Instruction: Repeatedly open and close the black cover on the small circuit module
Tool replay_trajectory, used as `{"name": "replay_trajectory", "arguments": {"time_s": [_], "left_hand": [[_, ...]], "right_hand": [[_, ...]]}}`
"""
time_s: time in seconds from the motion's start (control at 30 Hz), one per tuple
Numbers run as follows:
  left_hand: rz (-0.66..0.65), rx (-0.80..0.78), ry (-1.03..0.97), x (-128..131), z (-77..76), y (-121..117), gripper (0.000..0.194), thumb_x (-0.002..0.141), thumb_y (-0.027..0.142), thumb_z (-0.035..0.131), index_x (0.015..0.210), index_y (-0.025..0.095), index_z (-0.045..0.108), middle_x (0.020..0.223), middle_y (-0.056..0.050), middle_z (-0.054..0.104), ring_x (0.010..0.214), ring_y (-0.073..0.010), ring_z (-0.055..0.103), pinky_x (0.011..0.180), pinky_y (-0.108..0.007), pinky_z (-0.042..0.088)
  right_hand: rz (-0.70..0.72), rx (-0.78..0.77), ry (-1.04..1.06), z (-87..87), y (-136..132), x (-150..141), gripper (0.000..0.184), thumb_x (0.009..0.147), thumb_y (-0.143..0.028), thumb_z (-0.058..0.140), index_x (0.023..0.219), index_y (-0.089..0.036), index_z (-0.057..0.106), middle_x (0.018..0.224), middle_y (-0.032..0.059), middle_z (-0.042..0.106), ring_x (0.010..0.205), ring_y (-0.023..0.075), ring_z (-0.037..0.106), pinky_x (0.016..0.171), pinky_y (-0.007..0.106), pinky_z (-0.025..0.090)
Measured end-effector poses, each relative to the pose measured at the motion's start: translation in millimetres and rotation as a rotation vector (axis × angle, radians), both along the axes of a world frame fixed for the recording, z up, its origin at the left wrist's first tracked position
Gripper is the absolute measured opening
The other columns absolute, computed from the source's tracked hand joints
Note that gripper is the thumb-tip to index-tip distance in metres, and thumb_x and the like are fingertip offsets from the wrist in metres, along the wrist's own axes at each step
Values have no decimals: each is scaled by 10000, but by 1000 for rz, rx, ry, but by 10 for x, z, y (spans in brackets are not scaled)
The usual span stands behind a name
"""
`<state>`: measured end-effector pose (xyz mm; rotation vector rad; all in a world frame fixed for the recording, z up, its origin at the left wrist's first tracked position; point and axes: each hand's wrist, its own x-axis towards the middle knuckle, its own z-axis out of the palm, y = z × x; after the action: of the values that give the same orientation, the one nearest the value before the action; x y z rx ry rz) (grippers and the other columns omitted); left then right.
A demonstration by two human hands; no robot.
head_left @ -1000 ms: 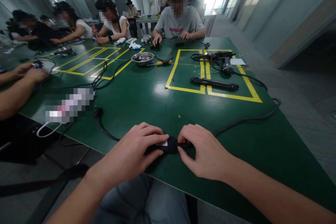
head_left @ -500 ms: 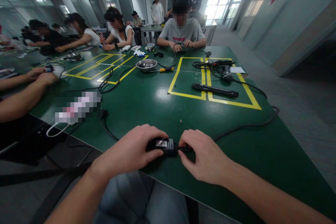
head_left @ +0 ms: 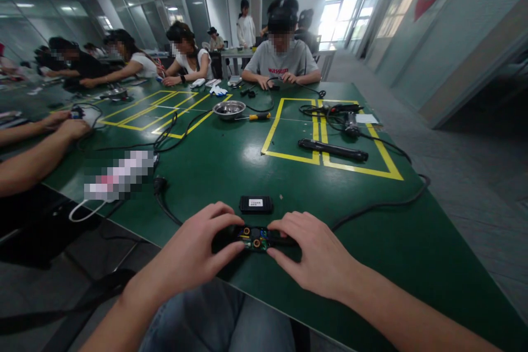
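A small black power adapter [head_left: 254,238] lies opened on the green table [head_left: 231,170], its circuit board with copper coils showing. My left hand [head_left: 193,256] grips its left end, fingers curled round it. My right hand [head_left: 315,256] pinches its right end, where a black cable [head_left: 379,203] leaves toward the right. The adapter's black lid [head_left: 256,204], with a white label, lies flat on the table just beyond my hands.
Yellow tape boxes [head_left: 330,137] hold a black wand-shaped tool [head_left: 333,149] and a tangle of cables [head_left: 338,113]. A metal bowl [head_left: 229,109] and screwdriver [head_left: 256,116] sit mid-table. A neighbour's arms [head_left: 37,148] rest at left; several people sit at the far end.
The adapter was closed between my hands. Its lid has come off and now lies on the table beyond them, leaving the circuit board bare. The camera tilted upward.
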<state>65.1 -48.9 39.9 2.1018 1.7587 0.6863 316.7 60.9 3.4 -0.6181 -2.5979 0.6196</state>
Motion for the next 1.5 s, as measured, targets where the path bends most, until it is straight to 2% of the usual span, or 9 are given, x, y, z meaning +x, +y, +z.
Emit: {"name": "replay_trajectory", "arguments": {"time_s": [0.2,0.37,0.53,0.77,0.9,0.97,1.1,1.27,1.5], "left_hand": [[-32,12,-15,-84,-176,-53,264,1003,271,772,1265,274,803,1103,-56,762,1016,-221,730,912,-331,606],[-31,-19,-33,-88,-89,4,222,1000,217,738,1214,249,786,1045,-41,775,975,-215,728,845,-307,578],[-21,-3,-90,-117,-96,-13,143,1055,165,617,973,214,724,1005,-39,768,935,-196,713,838,-304,558],[-58,57,184,-52,98,195,144,991,181,722,894,246,806,1261,-68,767,1159,-280,695,993,-433,566],[-14,91,179,98,57,526,318,975,237,779,1291,266,794,1409,-110,729,1261,-324,680,1106,-523,559],[-45,18,165,139,13,615,357,978,213,781,1332,258,779,1357,-98,758,1209,-306,709,1085,-495,575],[-13,79,51,126,63,461,339,1027,201,719,1358,255,762,1294,-83,773,1174,-269,709,1054,-438,587],[-192,52,-48,88,136,152,351,1048,198,697,1381,293,753,1313,-70,750,1185,-241,690,1051,-390,578],[-245,14,-33,99,13,200,318,1057,190,677,1347,287,768,1315,-71,766,1164,-247,678,1045,-422,555]], "right_hand": [[-8,-41,14,-10,16,-10,234,921,-204,804,1148,-218,748,980,45,763,871,233,705,788,377,519],[-16,-26,18,8,27,15,218,912,-209,759,1121,-213,699,917,37,720,817,225,680,737,361,501],[5,-10,49,28,53,32,90,936,-120,606,934,-210,597,857,31,673,766,208,623,700,353,457],[20,29,57,22,68,16,122,945,-114,589,894,-221,559,843,32,655,789,220,602,701,356,420],[10,51,78,29,66,27,121,899,-136,626,930,-230,556,870,34,664,807,226,611,718,362,420],[-9,59,83,40,65,32,140,872,-149,640,937,-232,549,874,35,660,806,230,611,720,365,416],[-17,46,70,65,64,32,160,847,-163,648,946,-230,542,863,27,650,780,224,597,716,363,402],[-44,-21,49,87,54,37,222,821,-169,673,993,-225,544,876,20,645,779,217,592,738,366,413],[-22,-20,31,74,49,47,255,849,-171,701,1077,-218,597,903,27,662,812,228,621,759,376,426]]}}
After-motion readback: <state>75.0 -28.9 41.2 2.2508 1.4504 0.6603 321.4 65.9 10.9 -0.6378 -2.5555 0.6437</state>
